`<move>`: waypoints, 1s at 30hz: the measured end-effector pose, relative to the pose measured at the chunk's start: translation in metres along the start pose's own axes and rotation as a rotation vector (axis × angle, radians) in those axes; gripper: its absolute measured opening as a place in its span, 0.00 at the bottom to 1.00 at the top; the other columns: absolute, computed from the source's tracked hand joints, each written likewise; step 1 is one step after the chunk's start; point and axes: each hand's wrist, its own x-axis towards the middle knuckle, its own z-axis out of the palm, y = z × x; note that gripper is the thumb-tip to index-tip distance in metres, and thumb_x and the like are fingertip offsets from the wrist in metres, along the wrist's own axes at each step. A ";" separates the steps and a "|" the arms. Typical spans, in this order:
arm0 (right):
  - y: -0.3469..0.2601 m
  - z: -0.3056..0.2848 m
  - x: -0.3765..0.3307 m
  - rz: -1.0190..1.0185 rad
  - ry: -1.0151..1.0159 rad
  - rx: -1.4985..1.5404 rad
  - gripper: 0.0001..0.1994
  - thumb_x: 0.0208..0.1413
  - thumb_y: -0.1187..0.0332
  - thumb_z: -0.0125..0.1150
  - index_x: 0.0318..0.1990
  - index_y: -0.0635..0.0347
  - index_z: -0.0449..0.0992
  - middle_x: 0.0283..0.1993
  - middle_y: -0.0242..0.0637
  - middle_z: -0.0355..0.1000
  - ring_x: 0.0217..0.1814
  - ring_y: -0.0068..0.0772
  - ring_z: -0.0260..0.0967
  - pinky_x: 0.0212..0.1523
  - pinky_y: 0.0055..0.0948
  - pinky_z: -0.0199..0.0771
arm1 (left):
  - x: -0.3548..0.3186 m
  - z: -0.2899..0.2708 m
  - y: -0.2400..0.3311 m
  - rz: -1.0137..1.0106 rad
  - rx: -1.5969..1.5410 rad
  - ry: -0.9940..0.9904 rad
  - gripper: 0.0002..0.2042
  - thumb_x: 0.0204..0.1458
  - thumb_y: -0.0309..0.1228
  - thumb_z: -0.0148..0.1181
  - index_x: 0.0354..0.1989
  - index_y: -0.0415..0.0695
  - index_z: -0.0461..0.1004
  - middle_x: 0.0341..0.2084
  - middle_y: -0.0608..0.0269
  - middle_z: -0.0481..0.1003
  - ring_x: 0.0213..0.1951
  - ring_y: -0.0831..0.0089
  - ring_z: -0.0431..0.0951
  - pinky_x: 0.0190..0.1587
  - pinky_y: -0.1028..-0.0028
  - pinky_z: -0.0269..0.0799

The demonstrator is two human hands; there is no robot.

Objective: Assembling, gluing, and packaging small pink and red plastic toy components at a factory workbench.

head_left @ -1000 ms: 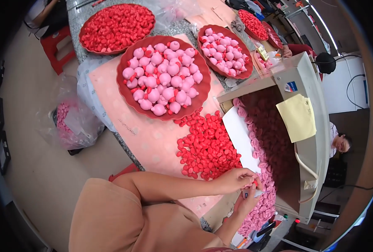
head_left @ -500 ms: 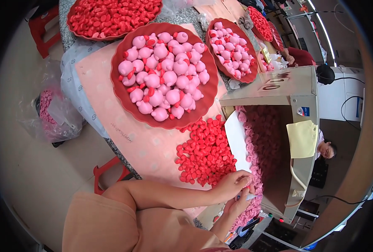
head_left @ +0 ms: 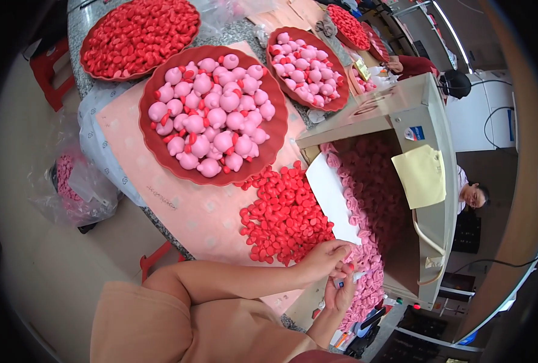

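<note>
My left hand (head_left: 324, 261) is closed in a pinch just above my right hand, beside the heap of loose red pieces (head_left: 287, 215). Whatever sits between its fingertips is too small to make out. My right hand (head_left: 339, 295) is wrapped round a small white tube (head_left: 358, 276) with a blue mark, its thin tip pointing right. One small red piece (head_left: 351, 266) shows at the fingertips, between the two hands; which hand holds it I cannot tell. Right behind the hands lies a long pile of pink soft-looking pieces (head_left: 366, 290), running into the open-fronted grey box (head_left: 426, 242).
A scalloped red tray (head_left: 151, 136) holds pink round figures and red pieces. Behind it stand a red-filled tray (head_left: 90, 60) and another pink-filled tray (head_left: 341, 97). White card (head_left: 332, 199) leans by the box; yellow paper (head_left: 419, 178) hangs on it. Other people are at the right.
The whole view has shifted, so the trays and box sit further left. My hands stay together by the pink pile; the tube's tip and the red piece now show more plainly.
</note>
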 end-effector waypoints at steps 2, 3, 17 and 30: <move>0.003 -0.011 0.000 -0.006 -0.103 -0.020 0.24 0.56 0.64 0.56 0.59 0.58 0.60 0.45 0.33 0.67 0.45 0.26 0.65 0.51 0.29 0.66 | -0.001 -0.002 -0.004 -0.043 0.072 -0.009 0.19 0.61 0.36 0.45 0.56 0.39 0.63 0.30 0.62 0.73 0.34 0.76 0.75 0.38 0.77 0.73; 0.005 -0.005 0.000 -0.008 -0.108 -0.004 0.24 0.56 0.64 0.56 0.59 0.58 0.60 0.45 0.33 0.67 0.45 0.26 0.65 0.51 0.29 0.66 | 0.004 -0.009 -0.013 0.032 0.113 -0.040 0.19 0.61 0.37 0.45 0.57 0.40 0.63 0.27 0.63 0.72 0.31 0.77 0.75 0.35 0.78 0.73; -0.003 0.015 0.028 -0.085 -0.091 -0.037 0.19 0.54 0.73 0.58 0.53 0.62 0.66 0.40 0.40 0.71 0.40 0.30 0.69 0.37 0.25 0.68 | 0.016 -0.004 0.004 0.286 0.668 0.020 0.15 0.59 0.28 0.48 0.53 0.39 0.67 0.36 0.67 0.72 0.35 0.81 0.74 0.38 0.80 0.73; 0.003 0.020 0.011 -0.081 -0.006 -0.149 0.16 0.50 0.75 0.61 0.48 0.65 0.70 0.37 0.34 0.71 0.36 0.23 0.68 0.36 0.21 0.68 | 0.015 0.000 -0.020 0.369 0.958 0.124 0.13 0.56 0.26 0.52 0.48 0.36 0.71 0.29 0.62 0.76 0.29 0.82 0.75 0.31 0.81 0.72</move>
